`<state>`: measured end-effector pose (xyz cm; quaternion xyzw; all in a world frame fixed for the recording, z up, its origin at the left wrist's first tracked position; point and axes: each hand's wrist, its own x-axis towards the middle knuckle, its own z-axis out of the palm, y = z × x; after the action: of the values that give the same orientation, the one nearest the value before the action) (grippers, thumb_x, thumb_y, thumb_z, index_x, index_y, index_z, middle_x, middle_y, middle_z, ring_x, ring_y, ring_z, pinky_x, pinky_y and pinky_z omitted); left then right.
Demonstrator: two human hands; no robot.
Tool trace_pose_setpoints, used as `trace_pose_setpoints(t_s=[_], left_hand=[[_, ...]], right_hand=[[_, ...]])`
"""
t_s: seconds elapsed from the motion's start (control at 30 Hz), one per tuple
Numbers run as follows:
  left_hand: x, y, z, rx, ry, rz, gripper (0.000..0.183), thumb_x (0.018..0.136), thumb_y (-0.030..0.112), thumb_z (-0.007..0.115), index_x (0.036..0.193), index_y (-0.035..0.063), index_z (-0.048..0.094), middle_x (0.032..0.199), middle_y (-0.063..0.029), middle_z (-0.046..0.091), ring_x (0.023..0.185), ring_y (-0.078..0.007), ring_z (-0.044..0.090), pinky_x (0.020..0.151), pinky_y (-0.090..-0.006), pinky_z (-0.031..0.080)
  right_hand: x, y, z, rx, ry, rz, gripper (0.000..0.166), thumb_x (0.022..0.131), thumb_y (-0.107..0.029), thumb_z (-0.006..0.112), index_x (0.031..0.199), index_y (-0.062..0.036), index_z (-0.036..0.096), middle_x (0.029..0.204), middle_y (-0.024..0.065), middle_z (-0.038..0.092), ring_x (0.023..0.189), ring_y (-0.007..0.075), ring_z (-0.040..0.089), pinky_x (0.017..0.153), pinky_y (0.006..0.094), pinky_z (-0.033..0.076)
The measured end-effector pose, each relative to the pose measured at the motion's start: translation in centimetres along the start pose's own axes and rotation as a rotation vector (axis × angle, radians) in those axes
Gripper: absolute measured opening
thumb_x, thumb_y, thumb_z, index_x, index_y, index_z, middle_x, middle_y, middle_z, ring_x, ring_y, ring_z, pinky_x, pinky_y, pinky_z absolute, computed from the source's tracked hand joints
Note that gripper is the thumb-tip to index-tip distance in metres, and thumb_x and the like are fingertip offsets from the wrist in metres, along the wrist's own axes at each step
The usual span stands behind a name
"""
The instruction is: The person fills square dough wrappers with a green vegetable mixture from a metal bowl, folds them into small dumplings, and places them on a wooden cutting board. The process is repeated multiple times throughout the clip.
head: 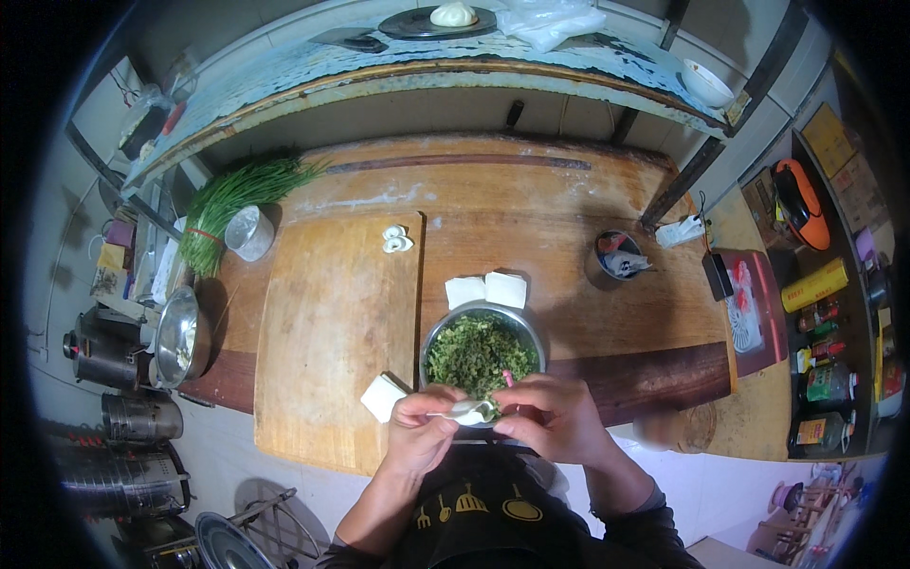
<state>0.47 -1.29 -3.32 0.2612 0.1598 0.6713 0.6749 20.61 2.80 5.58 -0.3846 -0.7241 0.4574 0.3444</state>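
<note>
My left hand (421,429) pinches a folded white dough wrapper (466,411) just over the near rim of a metal bowl. Green chopped filling (483,352) fills the bowl (542,348), and a bit of green shows at the wrapper's right edge. In my right hand (551,412) is a thin pink stick-like utensil (507,378), its far end hidden. Those right fingertips are close to the wrapper's right side; whether they press it is unclear. Square wrappers lie in stacks (466,291) behind the bowl and in another stack (384,397) beside my left hand.
Two folded dumplings (396,240) sit on the wooden board (334,320). Green chives (227,199), a white-dusted cup (249,233) and a steel basin (183,338) stand left. A dark container (616,257) is at right. The peeling blue shelf (426,67) overhangs the table's back.
</note>
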Motion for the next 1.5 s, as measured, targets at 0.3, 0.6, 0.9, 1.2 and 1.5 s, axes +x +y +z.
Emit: trace_pose_setpoints(t_s=[0.3, 0.6, 0.9, 1.2, 1.5], left_hand=[[0.2, 0.3, -0.9, 0.316, 0.038, 0.09, 0.022, 0.08, -0.005, 0.075, 0.1, 0.0024, 0.07, 0.11, -0.0155, 0.065, 0.105, -0.0256, 0.064, 0.093, -0.0379, 0.054], [0.3, 0.5, -0.7, 0.332, 0.05, 0.056, 0.024, 0.082, -0.001, 0.076, 0.104, 0.006, 0.07, 0.111, -0.0154, 0.065, 0.103, -0.0246, 0.064, 0.093, -0.0412, 0.053], [0.7, 0.0, 1.7, 0.484, 0.092, 0.029, 0.021, 0.083, -0.008, 0.072, 0.101, 0.0032, 0.069, 0.112, -0.0146, 0.065, 0.107, -0.0251, 0.063, 0.095, -0.0373, 0.052], [-0.1, -1.3, 3.0, 0.385, 0.186, 0.021, 0.022, 0.085, -0.004, 0.07, 0.104, 0.0071, 0.07, 0.113, -0.014, 0.066, 0.107, -0.0255, 0.063, 0.095, -0.0414, 0.051], [-1.3, -3.7, 4.9, 0.48, 0.326, 0.004, 0.025, 0.089, 0.002, 0.069, 0.114, 0.0019, 0.067, 0.115, -0.0183, 0.067, 0.105, -0.0291, 0.066, 0.092, -0.0424, 0.054]], right_hand=[[0.0, 2.2, 0.6, 0.02, 0.106, 0.031, 0.008, 0.086, -0.004, 0.071, 0.093, 0.0003, 0.071, 0.076, 0.0074, 0.066, 0.058, 0.0082, 0.056, 0.052, 0.0238, 0.042], [-0.2, 2.6, -0.8, -0.01, 0.024, -0.005, 0.019, 0.085, -0.016, 0.073, 0.098, -0.0028, 0.069, 0.086, 0.0109, 0.066, 0.078, 0.0232, 0.067, 0.066, 0.0323, 0.052], [0.6, 4.1, -3.0, -0.058, -0.141, -0.16, 0.018, 0.085, -0.018, 0.072, 0.097, -0.0072, 0.065, 0.099, 0.0079, 0.061, 0.079, 0.0267, 0.064, 0.067, 0.0371, 0.051], [-0.1, 6.9, -4.1, 0.146, -0.136, -0.027, 0.027, 0.085, -0.026, 0.075, 0.098, -0.0028, 0.069, 0.085, 0.0096, 0.069, 0.074, 0.0235, 0.068, 0.067, 0.0341, 0.052], [-0.4, 8.1, -2.6, 0.302, -0.053, -0.171, 0.016, 0.089, -0.018, 0.07, 0.095, -0.004, 0.072, 0.077, 0.0141, 0.066, 0.069, 0.0275, 0.066, 0.06, 0.0361, 0.049]])
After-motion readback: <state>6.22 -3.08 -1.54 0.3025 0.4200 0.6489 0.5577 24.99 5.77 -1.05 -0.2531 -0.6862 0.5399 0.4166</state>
